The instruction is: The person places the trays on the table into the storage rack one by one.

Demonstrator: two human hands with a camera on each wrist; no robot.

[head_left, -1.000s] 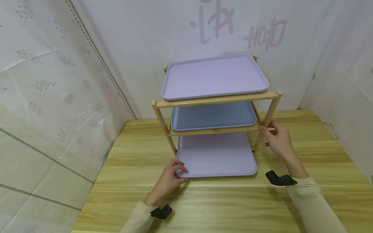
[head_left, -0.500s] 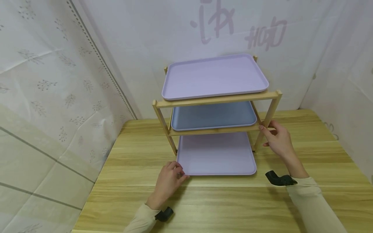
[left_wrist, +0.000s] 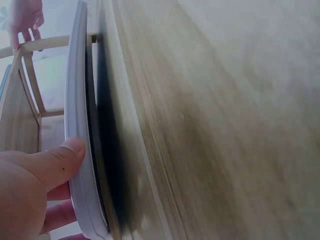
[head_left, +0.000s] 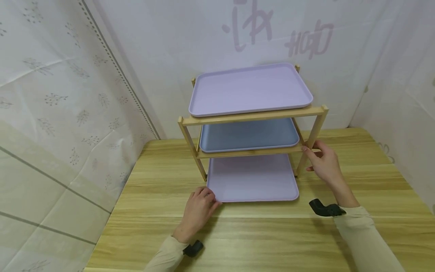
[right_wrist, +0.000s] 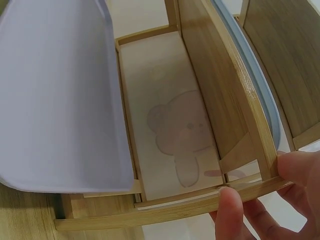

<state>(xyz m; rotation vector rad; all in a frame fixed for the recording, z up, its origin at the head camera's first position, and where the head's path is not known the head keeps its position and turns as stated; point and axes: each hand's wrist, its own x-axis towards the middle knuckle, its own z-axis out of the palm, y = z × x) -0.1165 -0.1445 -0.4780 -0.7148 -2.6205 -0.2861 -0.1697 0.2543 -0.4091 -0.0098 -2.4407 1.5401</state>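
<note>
A three-tier wooden rack (head_left: 253,118) stands on the table. On its bottom level lies a lilac tray (head_left: 253,181), its front part sticking out past the rack. My left hand (head_left: 198,209) holds this tray's front left corner; the left wrist view shows the thumb on the tray's front rim (left_wrist: 80,110) with fingers curled behind it. At the rack's right front post, level with the middle shelf, my right hand (head_left: 323,160) grips the wood between thumb and fingers. A blue-grey tray (head_left: 249,136) lies on the middle shelf, and another lilac tray (head_left: 251,88) covers the top.
The wood-grain table (head_left: 258,241) extends in front of the rack and to both sides. Behind it hangs a pale printed cloth (head_left: 153,45), with a patterned one (head_left: 61,113) along the left. Black wrist mounts (head_left: 326,208) sit on both sleeves.
The bottom tray has slid slightly back into the rack. My left hand has shifted from fingers over the tray's corner to its front edge and moved with it. My right hand has stayed put.
</note>
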